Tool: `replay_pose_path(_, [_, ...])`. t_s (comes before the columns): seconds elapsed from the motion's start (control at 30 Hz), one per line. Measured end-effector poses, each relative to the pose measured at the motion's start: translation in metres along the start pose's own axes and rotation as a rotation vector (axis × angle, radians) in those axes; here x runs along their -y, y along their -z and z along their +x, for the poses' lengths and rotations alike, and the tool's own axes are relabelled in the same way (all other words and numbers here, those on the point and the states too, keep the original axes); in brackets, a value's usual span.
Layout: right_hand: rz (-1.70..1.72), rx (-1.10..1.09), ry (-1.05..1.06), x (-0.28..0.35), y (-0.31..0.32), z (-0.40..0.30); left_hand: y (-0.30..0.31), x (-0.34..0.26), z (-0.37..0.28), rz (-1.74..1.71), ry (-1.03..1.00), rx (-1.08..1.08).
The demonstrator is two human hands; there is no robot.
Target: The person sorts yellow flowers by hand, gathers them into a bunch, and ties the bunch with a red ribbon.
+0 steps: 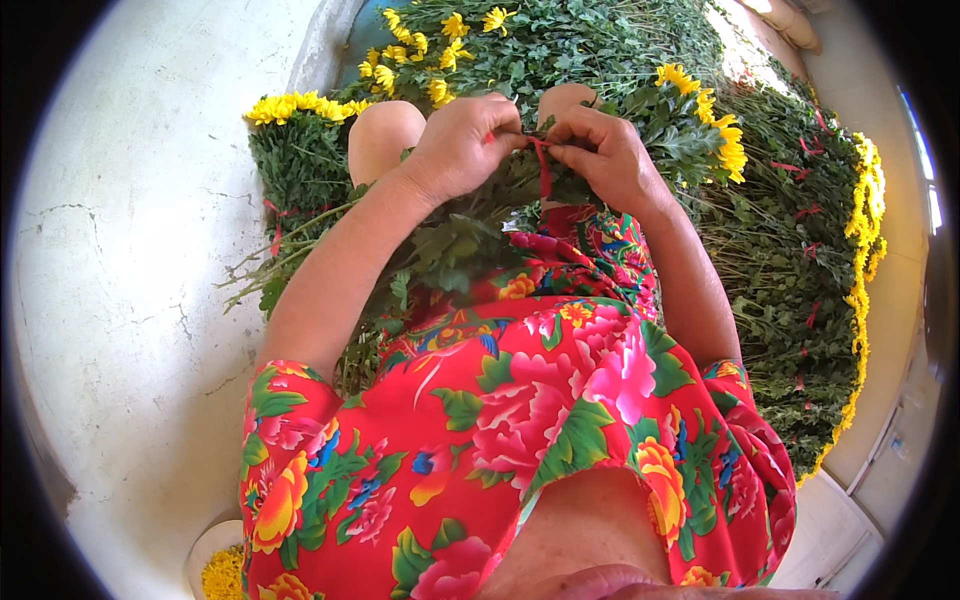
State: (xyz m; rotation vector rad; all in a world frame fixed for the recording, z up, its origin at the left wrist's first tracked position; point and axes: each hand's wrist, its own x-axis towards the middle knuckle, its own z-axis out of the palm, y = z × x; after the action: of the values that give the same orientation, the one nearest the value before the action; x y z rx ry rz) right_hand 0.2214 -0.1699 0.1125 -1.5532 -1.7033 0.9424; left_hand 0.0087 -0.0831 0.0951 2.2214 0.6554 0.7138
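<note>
A bunch of yellow chrysanthemums (686, 142) lies across my lap, with its blooms to the right and its cut stems to the left. Around its leafy part runs a red tie strip (544, 166), one end hanging down. My left hand (469, 142) pinches the strip between thumb and fingers, a bit of red showing at the fingers. Close beside it, my right hand (604, 154) grips the strip with thumb and forefinger. The two hands are nearly touching above the leaves. Whether the strip is knotted cannot be told.
Tied chrysanthemum bunches (795, 300) are stacked at the right, yellow heads outward. Loose leafy stems (570, 45) with some blooms lie beyond my knees. Another tied bunch (292, 157) sits at the left by the cracked pale floor (135, 247). A container (214, 536) with yellow flower heads stands at lower left.
</note>
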Motion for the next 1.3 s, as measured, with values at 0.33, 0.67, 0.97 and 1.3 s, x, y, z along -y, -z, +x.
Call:
replay_pose_path(0.33, [-0.265,0.080,0.121,0.006,0.006,-0.046,0.003,0.026,0.002,0.318,0.163,0.184])
replay_pose_path(0.67, [-0.036,0.013,-0.010,0.023,0.012,-0.033,-0.007,0.003,0.011,-0.905,0.618,0.331])
replay_pose_path(0.97, [-0.022,-0.074,0.101,0.027,0.003,-0.009,-0.019,-0.019,-0.002,-0.634,0.440,0.134])
replay_pose_path(1.3, [-0.257,-0.077,0.157,-0.002,-0.010,-0.002,-0.018,-0.007,-0.001,-0.668,0.393,0.111])
